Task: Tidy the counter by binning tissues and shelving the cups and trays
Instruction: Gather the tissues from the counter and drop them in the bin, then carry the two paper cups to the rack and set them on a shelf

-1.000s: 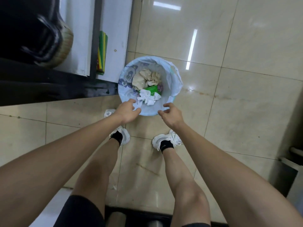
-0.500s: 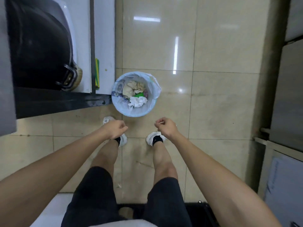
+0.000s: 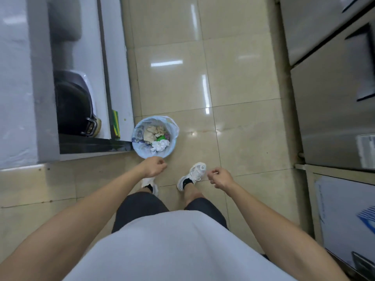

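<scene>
Hands empty, fingers loosely curled: left hand (image 3: 153, 166) just below bin (image 3: 142, 152) rim, right hand (image 3: 220, 177) apart beside shoe (image 3: 192, 175). Tissues (image 3: 160, 145) lie inside bin on floor.

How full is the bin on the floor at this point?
Partly full. The lined bin holds white crumpled tissues, beige crumpled paper and something green, all below its rim.

Both arms reach forward and down, left hand (image 3: 153, 166) and right hand (image 3: 220, 178) loosely curled, holding nothing.
</scene>
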